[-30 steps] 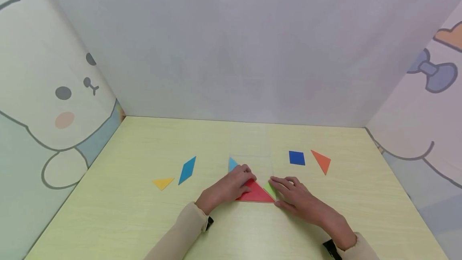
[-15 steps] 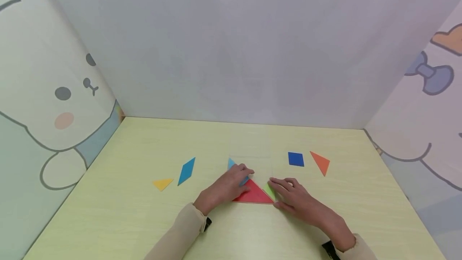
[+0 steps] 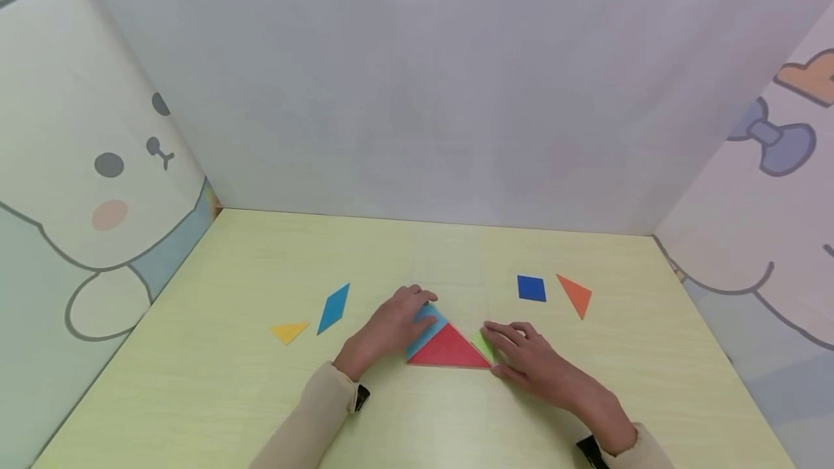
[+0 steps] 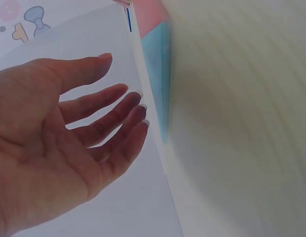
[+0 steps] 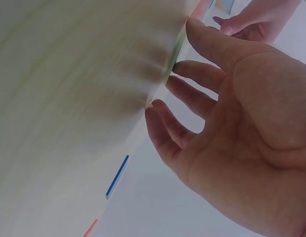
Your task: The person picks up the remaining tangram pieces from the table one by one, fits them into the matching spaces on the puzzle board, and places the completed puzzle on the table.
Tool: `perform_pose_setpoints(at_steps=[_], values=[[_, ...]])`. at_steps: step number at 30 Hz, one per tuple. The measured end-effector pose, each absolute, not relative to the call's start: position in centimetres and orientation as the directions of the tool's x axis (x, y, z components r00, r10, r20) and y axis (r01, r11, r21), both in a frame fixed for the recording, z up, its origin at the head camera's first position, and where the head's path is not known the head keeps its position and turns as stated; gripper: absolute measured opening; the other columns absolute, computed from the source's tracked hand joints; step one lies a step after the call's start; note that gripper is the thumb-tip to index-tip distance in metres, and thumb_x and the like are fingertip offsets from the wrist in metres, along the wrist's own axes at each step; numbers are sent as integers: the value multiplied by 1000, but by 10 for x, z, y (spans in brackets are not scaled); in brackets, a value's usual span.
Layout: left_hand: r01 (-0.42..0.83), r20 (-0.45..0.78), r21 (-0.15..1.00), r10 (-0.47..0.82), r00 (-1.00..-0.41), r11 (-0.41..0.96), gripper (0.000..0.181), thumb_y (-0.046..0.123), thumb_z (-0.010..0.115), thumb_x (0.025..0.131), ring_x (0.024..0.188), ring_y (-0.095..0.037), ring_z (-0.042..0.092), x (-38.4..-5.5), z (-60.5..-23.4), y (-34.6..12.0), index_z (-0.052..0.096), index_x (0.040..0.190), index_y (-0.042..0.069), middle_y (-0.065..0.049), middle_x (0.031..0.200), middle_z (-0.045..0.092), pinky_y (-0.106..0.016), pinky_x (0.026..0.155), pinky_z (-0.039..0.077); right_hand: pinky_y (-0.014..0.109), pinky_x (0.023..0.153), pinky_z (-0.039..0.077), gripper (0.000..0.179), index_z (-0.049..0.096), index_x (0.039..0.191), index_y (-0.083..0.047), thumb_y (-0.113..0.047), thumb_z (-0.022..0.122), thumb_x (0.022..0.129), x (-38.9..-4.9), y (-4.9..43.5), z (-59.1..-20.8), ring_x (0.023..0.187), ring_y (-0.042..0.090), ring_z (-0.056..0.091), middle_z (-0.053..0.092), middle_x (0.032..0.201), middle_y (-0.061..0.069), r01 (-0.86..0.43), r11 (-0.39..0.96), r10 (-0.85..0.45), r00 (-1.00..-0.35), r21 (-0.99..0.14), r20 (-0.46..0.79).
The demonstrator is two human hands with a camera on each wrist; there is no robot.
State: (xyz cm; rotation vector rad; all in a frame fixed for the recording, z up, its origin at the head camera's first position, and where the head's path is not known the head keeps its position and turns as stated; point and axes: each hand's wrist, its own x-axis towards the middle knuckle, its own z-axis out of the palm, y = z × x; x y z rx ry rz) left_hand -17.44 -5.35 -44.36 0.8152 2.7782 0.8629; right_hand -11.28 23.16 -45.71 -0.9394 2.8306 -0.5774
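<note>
Head view: red triangle [image 3: 451, 349] lies flat on worktop [image 3: 417, 425] between left hand [image 3: 391, 323] and right hand [image 3: 537, 362], light-blue piece [image 3: 422, 344] along its left edge. Left hand loose, thumb over light-blue piece, contact unclear. Right hand relaxed, fingers at green piece [image 3: 482, 344], just beside red triangle's right edge. Neither hand grips anything.

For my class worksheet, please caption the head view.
Left hand over the light-blue piece, right hand at the green piece, red triangle between them.
</note>
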Motion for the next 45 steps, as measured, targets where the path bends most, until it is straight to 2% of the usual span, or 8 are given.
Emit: perform_pose_setpoints(at_steps=[7,18,26,32,45], values=[[413,58,579,470,-881,703,34,14,70,98,109,-28,59,-176,-439,-61,66,130,2,-13,115,64,-43,91,57,56,98,50,59,49,152,-6,-26,68,100,-112,232,-457,132,37,46,49,154,12,-548,743,-591,-807,-384,8],[361,51,605,418,-907,710,33,15,71,98,107,-26,59,-175,-441,-76,67,128,2,-13,112,63,-44,89,58,56,95,51,57,52,149,-3,-26,69,100,-112,231,-455,126,38,50,52,150,14,-604,717,-625,-778,-347,65],[335,54,592,379,-924,733,32,14,71,98,105,-27,59,-175,-442,-84,68,127,2,-12,111,64,-44,90,57,56,95,51,58,52,149,-3,-25,69,99,-111,232,-455,127,37,50,51,151,14,-603,719,-623,-780,-346,64],[297,62,569,320,-945,767,26,16,71,98,103,-28,60,-178,-444,-91,70,120,3,-12,111,65,-44,89,55,58,96,49,57,51,150,-3,-26,68,100,-111,231,-454,128,37,49,50,152,14,-602,713,-625,-778,-361,62],[238,118,570,208,-971,787,18,11,73,96,87,-27,62,-178,-448,-113,70,107,-3,-12,94,64,-42,75,55,59,96,48,56,52,149,-2,-24,68,100,-111,232,-456,127,38,49,52,150,15,-614,711,-631,-773,-342,75]])
